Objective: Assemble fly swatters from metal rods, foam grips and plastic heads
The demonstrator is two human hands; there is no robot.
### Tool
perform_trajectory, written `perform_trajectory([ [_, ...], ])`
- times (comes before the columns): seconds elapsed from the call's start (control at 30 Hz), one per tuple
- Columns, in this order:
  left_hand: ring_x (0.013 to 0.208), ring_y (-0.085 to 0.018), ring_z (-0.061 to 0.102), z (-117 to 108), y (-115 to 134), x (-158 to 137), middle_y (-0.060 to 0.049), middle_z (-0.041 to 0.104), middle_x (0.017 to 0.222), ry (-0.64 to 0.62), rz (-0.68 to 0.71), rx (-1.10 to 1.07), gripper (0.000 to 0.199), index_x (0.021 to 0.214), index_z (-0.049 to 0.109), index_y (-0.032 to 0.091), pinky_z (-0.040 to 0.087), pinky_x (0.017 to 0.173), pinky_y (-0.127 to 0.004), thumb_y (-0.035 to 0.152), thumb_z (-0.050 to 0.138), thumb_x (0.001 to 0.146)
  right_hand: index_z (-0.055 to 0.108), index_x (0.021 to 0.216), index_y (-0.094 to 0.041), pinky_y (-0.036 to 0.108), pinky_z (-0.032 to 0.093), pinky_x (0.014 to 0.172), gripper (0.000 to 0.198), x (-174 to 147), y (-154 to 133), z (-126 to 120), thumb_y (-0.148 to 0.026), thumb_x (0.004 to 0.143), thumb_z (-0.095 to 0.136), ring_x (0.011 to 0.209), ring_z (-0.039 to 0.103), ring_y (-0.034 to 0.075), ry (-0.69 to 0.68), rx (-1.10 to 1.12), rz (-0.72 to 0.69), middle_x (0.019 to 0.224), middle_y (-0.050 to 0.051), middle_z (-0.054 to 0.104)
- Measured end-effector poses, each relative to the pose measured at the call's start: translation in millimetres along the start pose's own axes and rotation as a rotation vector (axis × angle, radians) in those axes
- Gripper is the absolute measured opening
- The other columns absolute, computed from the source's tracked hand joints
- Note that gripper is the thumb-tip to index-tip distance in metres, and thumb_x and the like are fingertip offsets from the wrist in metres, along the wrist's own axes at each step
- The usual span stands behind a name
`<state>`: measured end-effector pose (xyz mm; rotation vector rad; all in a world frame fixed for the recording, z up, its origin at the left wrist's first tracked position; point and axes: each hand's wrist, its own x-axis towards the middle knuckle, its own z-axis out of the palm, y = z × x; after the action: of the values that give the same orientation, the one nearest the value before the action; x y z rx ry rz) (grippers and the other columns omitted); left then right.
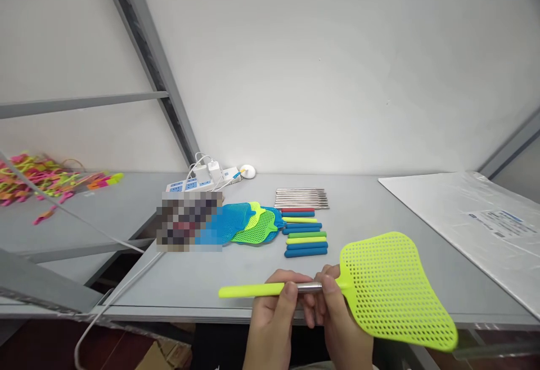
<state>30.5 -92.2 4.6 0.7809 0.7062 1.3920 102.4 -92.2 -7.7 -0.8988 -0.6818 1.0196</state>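
A yellow-green fly swatter (392, 288) is held level above the front edge of the table. My left hand (276, 308) is closed on it where the yellow handle meets a short metal rod (310, 287). Beside it, my right hand (337, 302) pinches the neck, where the rod enters the perforated head. Behind my hands lie several coloured handle grips (306, 245) in blue, green, yellow and red. To their left is an overlapping pile of swatter heads (257, 226) in blue, green and yellow. A row of metal rods (301, 198) lies further back.
A power strip (192, 183) with white plugs stands at the back left, its cable (122, 288) hanging over the front edge. A large plastic-wrapped white board (464, 218) lies at right. Colourful small items (37, 181) are heaped at far left, beyond a metal frame (156, 55).
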Motion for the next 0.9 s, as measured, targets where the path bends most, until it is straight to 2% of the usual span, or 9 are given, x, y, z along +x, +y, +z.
perform_trajectory([
  [0.1,0.051,-0.013,0.055,-2.5,3.7,-2.3,-0.002,0.061,0.063,0.088,0.002,0.09,0.035,0.085,0.072,0.014,0.045,0.053,-0.025,0.05,0.068,0.085,0.053,0.065,-0.021,0.022,0.03,0.037,0.034,3.2,-0.3,-3.9,-0.045,0.083,0.069,0.036,0.037,0.008,0.01,-0.082,-0.001,0.043,-0.008,0.04],
  [0.2,0.049,-0.012,0.054,-13.1,11.9,-1.8,-0.001,0.06,0.06,0.196,0.009,0.146,0.037,0.085,0.072,0.014,0.045,0.053,-0.025,0.05,0.066,0.085,0.055,0.066,-0.02,0.023,0.033,0.037,0.033,11.9,-3.1,-14.7,-0.044,0.082,0.072,0.034,0.04,0.009,0.002,-0.051,0.005,0.041,-0.009,0.039],
  [0.37,0.05,-0.012,0.054,-39.3,33.3,5.3,0.001,0.056,0.057,0.351,0.174,0.173,0.039,0.083,0.071,0.014,0.046,0.054,-0.025,0.053,0.068,0.083,0.057,0.071,-0.019,0.025,0.045,0.048,0.024,32.5,-25.2,-37.6,-0.031,0.082,0.075,0.035,0.039,0.007,0.124,0.06,-0.068,0.042,-0.012,0.035],
  [0.43,0.048,-0.012,0.053,-40.3,38.6,5.8,0.002,0.054,0.057,0.394,0.201,0.171,0.039,0.083,0.071,0.015,0.047,0.053,-0.026,0.053,0.069,0.082,0.059,0.075,-0.019,0.025,0.045,0.049,0.021,37.0,-33.6,-41.9,-0.032,0.083,0.074,0.035,0.038,0.007,0.138,0.091,-0.073,0.042,-0.012,0.035],
  [0.53,0.045,-0.011,0.051,-26.5,35.0,2.9,0.004,0.051,0.057,0.438,0.167,0.116,0.038,0.082,0.069,0.017,0.046,0.051,-0.025,0.055,0.067,0.083,0.057,0.076,-0.02,0.024,0.044,0.047,0.024,38.6,-38.1,-41.5,-0.038,0.087,0.068,0.033,0.036,0.006,0.192,0.158,-0.045,0.042,-0.012,0.035],
  [0.63,0.047,-0.009,0.049,-6.6,21.7,0.7,0.005,0.05,0.058,0.408,0.09,0.083,0.038,0.083,0.066,0.018,0.044,0.051,-0.023,0.056,0.065,0.085,0.055,0.079,-0.021,0.023,0.042,0.046,0.024,35.8,-32.6,-37.5,-0.041,0.089,0.065,0.033,0.037,0.006,0.174,0.19,-0.034,0.044,-0.012,0.04],
  [0.8,0.049,-0.009,0.046,12.6,2.1,4.6,0.004,0.05,0.062,0.239,-0.039,0.045,0.038,0.086,0.065,0.018,0.041,0.051,-0.022,0.055,0.063,0.087,0.057,0.085,-0.022,0.024,0.04,0.046,0.025,21.0,-12.0,-29.7,-0.045,0.093,0.058,0.041,0.049,0.011,-0.097,0.145,0.025,0.048,-0.007,0.05],
  [0.9,0.049,-0.009,0.045,15.0,-4.1,6.6,0.004,0.048,0.064,0.206,-0.055,-0.024,0.035,0.09,0.063,0.019,0.04,0.048,-0.023,0.054,0.06,0.089,0.058,0.087,-0.021,0.024,0.039,0.047,0.027,14.4,-4.3,-26.5,-0.046,0.096,0.054,0.044,0.051,0.011,-0.164,0.171,0.057,0.053,-0.005,0.055],
])
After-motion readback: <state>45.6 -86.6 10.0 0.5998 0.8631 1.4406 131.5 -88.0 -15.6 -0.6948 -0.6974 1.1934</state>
